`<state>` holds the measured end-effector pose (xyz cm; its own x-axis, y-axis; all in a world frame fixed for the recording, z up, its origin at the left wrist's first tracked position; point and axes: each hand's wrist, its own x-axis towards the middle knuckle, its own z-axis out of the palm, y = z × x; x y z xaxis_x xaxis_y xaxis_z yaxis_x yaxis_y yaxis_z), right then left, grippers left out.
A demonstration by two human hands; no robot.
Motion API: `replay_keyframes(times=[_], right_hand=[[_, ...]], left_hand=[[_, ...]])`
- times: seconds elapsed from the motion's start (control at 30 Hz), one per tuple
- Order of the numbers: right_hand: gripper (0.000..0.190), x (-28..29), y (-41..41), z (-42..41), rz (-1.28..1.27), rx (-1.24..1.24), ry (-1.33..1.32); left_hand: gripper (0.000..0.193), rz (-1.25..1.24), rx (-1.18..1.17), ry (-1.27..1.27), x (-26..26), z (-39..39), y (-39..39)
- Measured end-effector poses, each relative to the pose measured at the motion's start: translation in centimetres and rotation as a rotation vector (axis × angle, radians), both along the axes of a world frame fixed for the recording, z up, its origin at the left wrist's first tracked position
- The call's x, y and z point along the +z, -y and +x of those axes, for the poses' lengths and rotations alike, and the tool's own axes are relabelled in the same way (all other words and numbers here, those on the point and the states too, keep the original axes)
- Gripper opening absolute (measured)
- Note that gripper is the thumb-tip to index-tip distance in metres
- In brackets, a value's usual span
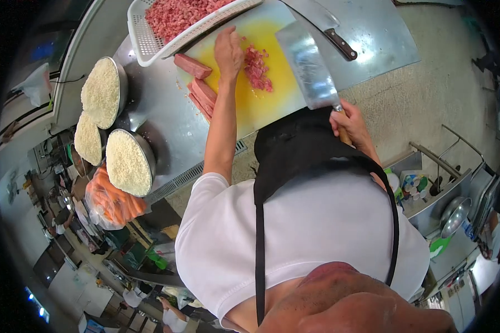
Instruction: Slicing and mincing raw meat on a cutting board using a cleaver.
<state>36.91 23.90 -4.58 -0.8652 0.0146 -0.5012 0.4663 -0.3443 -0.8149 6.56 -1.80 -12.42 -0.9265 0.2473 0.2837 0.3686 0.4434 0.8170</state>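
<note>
My right hand (351, 121) grips the wooden handle of a broad cleaver (309, 64), its wide blade over the right side of the cutting board. A small heap of diced raw meat (257, 68) lies on the yellow-stained white cutting board (275, 109). Just left of that heap, my left hand (229, 52) is held over the board with its fingers stretched out, and nothing shows in it. Long strips of raw meat (204, 95) and a shorter meat piece (193, 65) lie left of my left wrist and forearm, which hides part of the board.
A white plastic basket (145, 45) of diced meat stands beyond the board. A knife with a dark riveted handle (340, 43) lies at the right. Metal bowls heaped with white grains (129, 162) stand at the left, near a bag of carrots (112, 200). Other people are in the background.
</note>
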Motion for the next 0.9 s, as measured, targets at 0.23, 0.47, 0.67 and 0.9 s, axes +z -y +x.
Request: replay_keyframes(times=[0.23,0.47,0.67,0.9], right_hand=[[0.022,-4.0,-5.8,4.6,-0.022,-0.147,0.038],[0.019,-4.6,-7.3,6.8,-0.061,-0.188,0.107],[0.018,-6.3,-6.2,7.7,-0.191,-0.234,0.105],[0.015,-6.6,-3.8,6.2,-0.214,-0.208,0.12]], left_hand=[[0.056,-0.294,-0.286,-0.119,-1.3,6.6,-1.3],[0.083,-0.524,-0.348,-0.272,0.9,11.6,0.0],[0.084,-0.543,-0.205,-0.252,-0.7,11.3,-0.9],[0.086,-0.459,-0.028,-0.189,-1.4,13.0,-3.5]])
